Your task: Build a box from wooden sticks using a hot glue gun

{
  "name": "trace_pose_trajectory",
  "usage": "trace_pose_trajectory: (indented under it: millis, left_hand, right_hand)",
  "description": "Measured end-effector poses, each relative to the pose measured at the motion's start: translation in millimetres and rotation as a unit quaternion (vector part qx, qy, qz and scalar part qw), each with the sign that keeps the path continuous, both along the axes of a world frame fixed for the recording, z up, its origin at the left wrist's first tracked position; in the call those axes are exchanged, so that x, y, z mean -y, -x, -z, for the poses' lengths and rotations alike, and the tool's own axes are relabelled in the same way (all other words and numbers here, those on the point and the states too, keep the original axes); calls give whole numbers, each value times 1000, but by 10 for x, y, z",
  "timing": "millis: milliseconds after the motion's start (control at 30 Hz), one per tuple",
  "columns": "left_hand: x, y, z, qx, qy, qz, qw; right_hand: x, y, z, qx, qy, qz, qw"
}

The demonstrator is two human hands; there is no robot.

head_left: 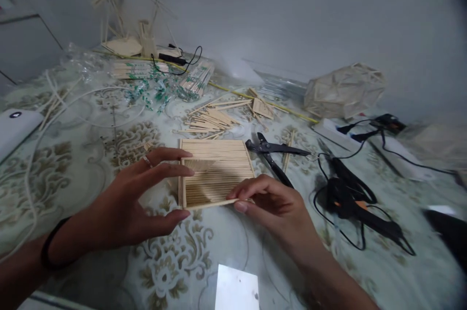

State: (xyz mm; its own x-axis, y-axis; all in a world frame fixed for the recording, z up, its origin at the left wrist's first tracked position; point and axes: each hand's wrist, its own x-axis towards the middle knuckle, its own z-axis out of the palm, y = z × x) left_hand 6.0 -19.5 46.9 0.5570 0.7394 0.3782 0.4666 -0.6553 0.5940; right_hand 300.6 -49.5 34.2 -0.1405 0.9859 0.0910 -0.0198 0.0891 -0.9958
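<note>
A small panel of pale wooden sticks [219,173], laid side by side with raised edges, sits on the table in front of me. At its left edge, my left hand [146,198] has its thumb and fingers spread apart, the fingertips over the panel's left side. My right hand [273,203] pinches the right end of a thin wooden stick [213,204] between thumb and fingers, along the panel's near edge. Whether that stick is fixed to the panel I cannot tell. Black-handled pliers [272,147] lie just beyond my right hand.
Loose sticks [211,120] lie behind the panel, with bagged stick bundles [195,81] farther back. On the right are a black glue gun [365,212], scissors [350,173] and a white power strip [335,135]. A white cable [29,178] curves at left. Stick models [345,88] stand by the wall.
</note>
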Motion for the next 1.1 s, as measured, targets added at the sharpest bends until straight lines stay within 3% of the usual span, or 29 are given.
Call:
trace_pose_trajectory:
  millis: [500, 1100]
  left_hand:
    - [-5, 9, 7, -12, 7, -8, 1000]
    - [-12, 11, 18, -18, -16, -5, 1000]
  right_hand:
    - [47, 22, 24, 76, -127, 6, 989]
    - [74, 122, 82, 49, -155, 18, 987]
